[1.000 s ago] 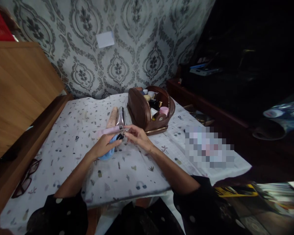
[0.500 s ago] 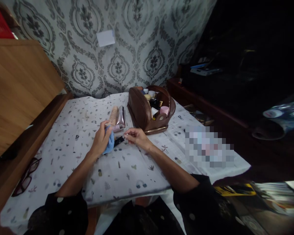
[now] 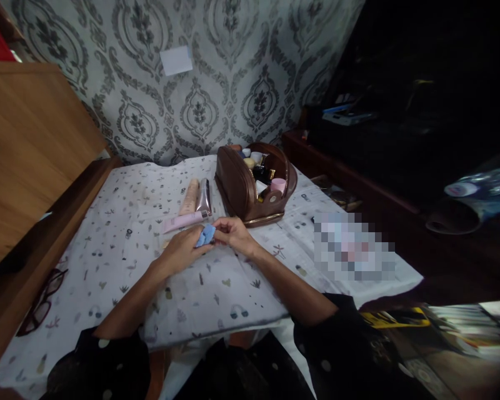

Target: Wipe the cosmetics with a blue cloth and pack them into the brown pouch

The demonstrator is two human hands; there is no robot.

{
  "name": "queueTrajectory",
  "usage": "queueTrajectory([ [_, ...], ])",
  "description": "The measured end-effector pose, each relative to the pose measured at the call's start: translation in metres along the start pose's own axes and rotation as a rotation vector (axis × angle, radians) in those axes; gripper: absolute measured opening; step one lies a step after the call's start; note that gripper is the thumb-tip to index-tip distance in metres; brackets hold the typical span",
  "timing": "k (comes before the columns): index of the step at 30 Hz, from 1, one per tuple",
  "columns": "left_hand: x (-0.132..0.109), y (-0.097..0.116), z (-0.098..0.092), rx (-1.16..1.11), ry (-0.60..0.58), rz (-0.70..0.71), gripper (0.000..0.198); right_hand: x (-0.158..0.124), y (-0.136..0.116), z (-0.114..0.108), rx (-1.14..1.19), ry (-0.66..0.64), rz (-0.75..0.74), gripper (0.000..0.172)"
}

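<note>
My left hand (image 3: 182,247) is closed around a bunched blue cloth (image 3: 206,235) above the table. Close against it, my right hand (image 3: 235,236) is pinched at the end of a slim black tube; cloth and fingers now hide nearly all of that tube. Just beyond my hands lies a pink tube (image 3: 185,221) with a grey cap, pointing sideways. Behind it are a beige tube (image 3: 190,195) and a shiny mauve tube (image 3: 205,200), side by side. A brown cosmetic bag (image 3: 238,186) stands unzipped behind my right hand, filled with several jars and bottles.
A patterned white cloth (image 3: 108,233) covers the table. Eyeglasses (image 3: 41,305) lie at its left edge, and a pixelated item (image 3: 352,244) lies at the right. Wooden furniture (image 3: 33,150) borders the left side; a plastic bottle (image 3: 483,184) is at far right.
My left hand has moved right with the blue cloth, bringing it over the black tube against my right fingers. The pink tube, partly hidden before, now shows in full. My right hand stays nearly still.
</note>
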State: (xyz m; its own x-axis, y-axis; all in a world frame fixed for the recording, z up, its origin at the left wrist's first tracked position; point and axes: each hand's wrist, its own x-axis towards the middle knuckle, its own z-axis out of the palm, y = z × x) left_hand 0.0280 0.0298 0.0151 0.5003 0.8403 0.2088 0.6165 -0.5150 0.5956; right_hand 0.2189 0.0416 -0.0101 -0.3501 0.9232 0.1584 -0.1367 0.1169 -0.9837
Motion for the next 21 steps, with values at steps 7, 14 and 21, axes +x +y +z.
queueTrajectory([
  [7, 0.002, -0.004, -0.018, -0.151, -0.07, -0.017, 0.014, -0.002, -0.006, -0.002, 0.003, 0.07, -0.044, 0.054],
  [14, 0.004, -0.017, -0.04, -0.292, -0.152, -0.023, 0.025, 0.0, -0.012, -0.009, -0.022, 0.166, -0.059, 0.051],
  [21, 0.003, -0.03, -0.058, -0.458, -0.15, -0.212, 0.031, 0.001, -0.008, -0.009, -0.007, 0.18, -0.066, 0.053],
])
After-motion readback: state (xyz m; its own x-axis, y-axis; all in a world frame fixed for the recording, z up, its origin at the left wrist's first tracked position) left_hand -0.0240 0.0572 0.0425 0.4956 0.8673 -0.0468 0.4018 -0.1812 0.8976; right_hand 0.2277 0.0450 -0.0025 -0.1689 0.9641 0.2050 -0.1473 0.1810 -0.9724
